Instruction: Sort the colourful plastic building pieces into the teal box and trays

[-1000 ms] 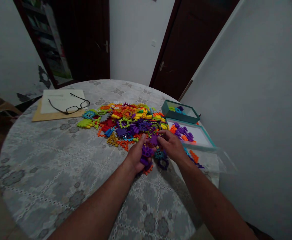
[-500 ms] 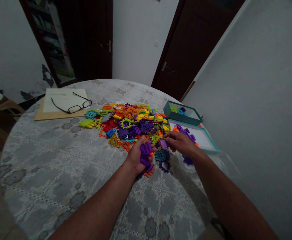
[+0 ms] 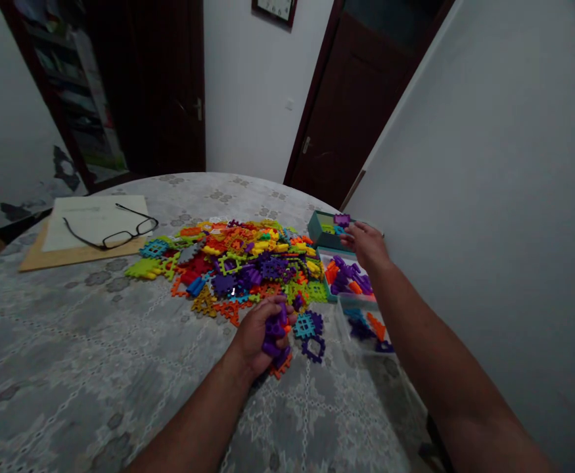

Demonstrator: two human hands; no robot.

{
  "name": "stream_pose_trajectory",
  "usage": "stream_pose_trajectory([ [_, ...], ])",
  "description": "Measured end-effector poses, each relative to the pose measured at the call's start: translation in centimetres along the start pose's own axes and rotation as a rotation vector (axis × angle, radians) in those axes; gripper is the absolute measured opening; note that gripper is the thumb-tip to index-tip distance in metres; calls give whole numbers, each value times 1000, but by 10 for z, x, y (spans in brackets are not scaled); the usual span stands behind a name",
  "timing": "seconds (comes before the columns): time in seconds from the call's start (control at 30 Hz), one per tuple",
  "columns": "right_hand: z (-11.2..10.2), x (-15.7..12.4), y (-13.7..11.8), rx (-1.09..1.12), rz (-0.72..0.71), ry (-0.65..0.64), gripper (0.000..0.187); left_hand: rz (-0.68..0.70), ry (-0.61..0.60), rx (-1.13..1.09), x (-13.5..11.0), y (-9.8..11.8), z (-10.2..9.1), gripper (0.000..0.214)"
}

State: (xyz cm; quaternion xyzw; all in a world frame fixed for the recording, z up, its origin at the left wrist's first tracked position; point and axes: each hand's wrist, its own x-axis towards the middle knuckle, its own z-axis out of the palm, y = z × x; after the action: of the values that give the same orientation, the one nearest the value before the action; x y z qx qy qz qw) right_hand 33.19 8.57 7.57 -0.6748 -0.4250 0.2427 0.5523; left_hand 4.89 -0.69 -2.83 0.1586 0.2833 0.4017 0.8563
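A heap of coloured plastic building pieces (image 3: 240, 259) lies on the round table. My left hand (image 3: 257, 334) rests at the heap's near edge, closed round several purple pieces (image 3: 273, 328). My right hand (image 3: 367, 243) reaches to the far right over the small teal box (image 3: 327, 231), pinching a purple piece (image 3: 341, 220) at its fingertips. Nearer, a white tray with a teal rim (image 3: 330, 284) holds purple and orange pieces. A teal grid piece (image 3: 305, 325) and a purple ring piece (image 3: 313, 348) lie beside my left hand.
Glasses (image 3: 112, 230) lie on papers over a brown board (image 3: 68, 253) at the table's far left. A clear plastic lid (image 3: 366, 325) with a few pieces sits at the right edge. The wall stands close on the right; dark doors are behind.
My right hand has lifted a purple piece from beside my left hand and carried it right and away to the teal box. My left hand stays closed on its purple pieces.
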Motion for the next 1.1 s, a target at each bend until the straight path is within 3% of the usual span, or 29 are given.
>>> stream_pose_trajectory([
  [0.07, 4, -10, -3, -10, 11, -9, 30, 10, 16, 10, 0, 0, 1, 29],
  [0.13, 13, -44, -2, -72, -21, -148, 24, 16, 34, 27, 0, 0, 2, 29],
  [0.23, 30, -115, 1, -312, -339, -578, 21, 45, 36, 57, 0, -3, 3, 32],
  [0.33, 42, -175, 2, -382, -483, -698, 37, 99, 39, 53, 0, -7, 3, 34],
  [0.47, 49, -208, 10, -352, -536, -579, 55, 165, 84, 8, 2, -11, 4, 34],
  [0.6, 52, -214, 27, -369, -644, -485, 34, 76, 87, -64, 3, -11, 5, 27],
  [0.77, 60, -207, 41, -604, -754, -374, 21, -127, 15, -148, 0, -11, 9, 21],
  [0.93, 76, -194, 45, -924, -764, -234, 27, -131, 14, -103, -1, -12, 10, 27],
  [1.1, 69, -179, 33, -943, -678, -145, 34, -123, 10, -86, -2, -1, 8, 27],
])
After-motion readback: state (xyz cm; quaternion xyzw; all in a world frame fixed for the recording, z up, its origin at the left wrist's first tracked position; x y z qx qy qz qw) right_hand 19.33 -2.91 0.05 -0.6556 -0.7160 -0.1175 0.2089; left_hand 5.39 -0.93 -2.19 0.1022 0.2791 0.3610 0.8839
